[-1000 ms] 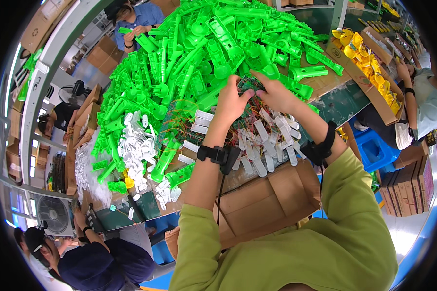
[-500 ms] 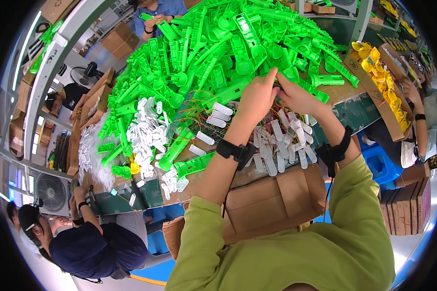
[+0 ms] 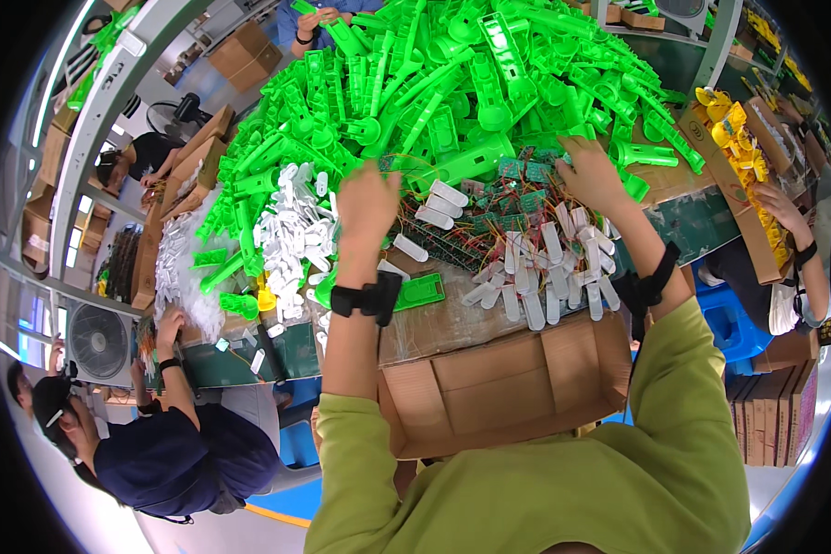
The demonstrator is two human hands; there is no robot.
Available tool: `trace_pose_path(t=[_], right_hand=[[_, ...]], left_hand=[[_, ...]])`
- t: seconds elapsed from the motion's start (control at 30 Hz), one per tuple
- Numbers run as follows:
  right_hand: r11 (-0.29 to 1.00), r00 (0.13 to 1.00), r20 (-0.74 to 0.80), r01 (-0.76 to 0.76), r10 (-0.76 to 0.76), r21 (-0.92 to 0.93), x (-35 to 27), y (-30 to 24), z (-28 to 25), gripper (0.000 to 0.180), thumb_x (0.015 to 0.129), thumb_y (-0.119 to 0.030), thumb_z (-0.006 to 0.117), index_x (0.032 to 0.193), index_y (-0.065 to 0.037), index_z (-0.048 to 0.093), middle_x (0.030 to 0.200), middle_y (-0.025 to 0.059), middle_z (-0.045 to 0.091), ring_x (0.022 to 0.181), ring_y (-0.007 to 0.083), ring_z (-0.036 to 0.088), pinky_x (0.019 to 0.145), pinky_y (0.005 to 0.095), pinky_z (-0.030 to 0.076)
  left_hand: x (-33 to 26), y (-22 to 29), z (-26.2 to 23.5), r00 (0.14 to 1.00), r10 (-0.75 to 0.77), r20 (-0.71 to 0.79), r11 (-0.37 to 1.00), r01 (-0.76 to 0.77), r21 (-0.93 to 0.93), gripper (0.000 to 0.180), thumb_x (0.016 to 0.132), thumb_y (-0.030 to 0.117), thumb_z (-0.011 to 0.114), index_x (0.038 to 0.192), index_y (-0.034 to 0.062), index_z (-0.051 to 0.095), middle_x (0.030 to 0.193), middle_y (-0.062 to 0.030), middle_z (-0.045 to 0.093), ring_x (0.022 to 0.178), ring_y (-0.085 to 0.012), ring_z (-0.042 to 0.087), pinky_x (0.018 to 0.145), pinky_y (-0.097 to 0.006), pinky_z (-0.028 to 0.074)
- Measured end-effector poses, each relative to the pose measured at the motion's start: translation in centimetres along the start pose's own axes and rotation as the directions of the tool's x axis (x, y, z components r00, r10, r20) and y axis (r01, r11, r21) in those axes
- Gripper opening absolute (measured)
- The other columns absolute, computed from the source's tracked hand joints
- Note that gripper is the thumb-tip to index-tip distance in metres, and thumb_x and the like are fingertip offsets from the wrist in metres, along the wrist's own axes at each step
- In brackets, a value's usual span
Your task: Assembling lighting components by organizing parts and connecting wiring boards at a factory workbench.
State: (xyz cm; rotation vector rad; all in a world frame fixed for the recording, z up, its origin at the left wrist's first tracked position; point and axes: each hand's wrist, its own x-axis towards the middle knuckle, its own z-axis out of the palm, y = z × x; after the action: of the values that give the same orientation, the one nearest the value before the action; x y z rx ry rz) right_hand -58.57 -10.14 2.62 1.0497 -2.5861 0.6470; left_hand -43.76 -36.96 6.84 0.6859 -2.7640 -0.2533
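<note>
My left hand is over the left end of a heap of circuit boards, beside white oval plastic pieces. Its back faces up and its fingertips are hidden, so I cannot tell whether it holds anything. Thin orange wires arc from beside its fingers. My right hand hovers at the right end of the wired green circuit boards, fingers bent and apart, with nothing visible in them. White pieces on wires hang toward the table's near edge. A large pile of bright green plastic shells rises beyond both hands.
An open cardboard box is below the table's near edge. One green shell lies by my left wrist. A box of yellow parts stands at the right, near another person's hand. A co-worker sits at the left.
My hands were together above the circuit boards and are now apart. The left has moved left toward the white pieces; the right has shifted a little to the right.
</note>
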Motion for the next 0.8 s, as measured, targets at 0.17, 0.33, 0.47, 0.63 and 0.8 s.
trace_pose_path(t=[0.17,0.33,0.47,0.63,0.8], right_hand=[[0.987,0.997,-0.054,0.058,-0.051,0.148,0.8,-1.1,-0.6,0.035,0.078,-0.016,0.051,0.109,0.0,0.049,0.103,0.0186,0.052,0.095,0.0339,0.049,0.082,0.039,0.04],[0.978,1.0,-0.023,0.018,-0.013,0.21,0.6,-2.0,-1.8,0.034,0.078,-0.016,0.05,0.109,-0.002,0.05,0.103,0.018,0.053,0.092,0.0326,0.052,0.08,0.0387,0.042],[0.931,0.998,-0.034,-0.035,0.051,0.364,0.4,-2.7,-3.9,0.035,0.078,-0.014,0.05,0.111,-0.003,0.048,0.102,0.0172,0.053,0.091,0.0327,0.053,0.079,0.0373,0.042],[0.895,0.801,-0.507,0.43,-0.317,0.12,0.5,-8.4,-9.4,0.041,0.075,-0.013,0.053,0.114,-0.005,0.046,0.101,0.0168,0.053,0.089,0.0316,0.053,0.075,0.0365,0.044],[0.859,0.836,-0.212,0.511,-0.507,-0.039,-0.6,-12.5,-12.1,0.044,0.073,-0.014,0.056,0.116,-0.007,0.045,0.092,0.0141,0.056,0.079,0.0309,0.056,0.068,0.0382,0.044]], left_hand=[[-1.7,-7.1,1.4,0.999,-0.016,0.038,0.99,0.01,0.143,0.031,0.072,0.022,0.061,0.094,0.0011,0.053,0.09,-0.0185,0.056,0.085,-0.0352,0.054,0.069,-0.043,0.045],[-2.6,-6.2,0.8,0.956,0.007,-0.295,1.0,-0.008,-0.001,0.031,0.072,0.015,0.062,0.097,0.0034,0.048,0.086,-0.0181,0.055,0.077,-0.0338,0.055,0.066,-0.043,0.044],[-3.2,-2.7,-4.0,0.935,0.119,-0.335,0.991,-0.13,-0.011,0.029,0.074,0.015,0.06,0.098,0.0052,0.047,0.081,-0.0155,0.056,0.076,-0.0315,0.055,0.067,-0.04,0.042],[-3.3,2.4,-9.3,0.775,0.49,-0.4,0.861,-0.502,0.081,0.026,0.076,0.015,0.059,0.099,0.0068,0.052,0.086,-0.0142,0.057,0.081,-0.031,0.053,0.07,-0.038,0.04],[-3.9,7.7,-9.8,0.665,0.698,-0.267,0.697,-0.716,0.038,0.026,0.07,0.012,0.061,0.094,0.0069,0.052,0.087,-0.0096,0.055,0.084,-0.0281,0.052,0.076,-0.037,0.037]])
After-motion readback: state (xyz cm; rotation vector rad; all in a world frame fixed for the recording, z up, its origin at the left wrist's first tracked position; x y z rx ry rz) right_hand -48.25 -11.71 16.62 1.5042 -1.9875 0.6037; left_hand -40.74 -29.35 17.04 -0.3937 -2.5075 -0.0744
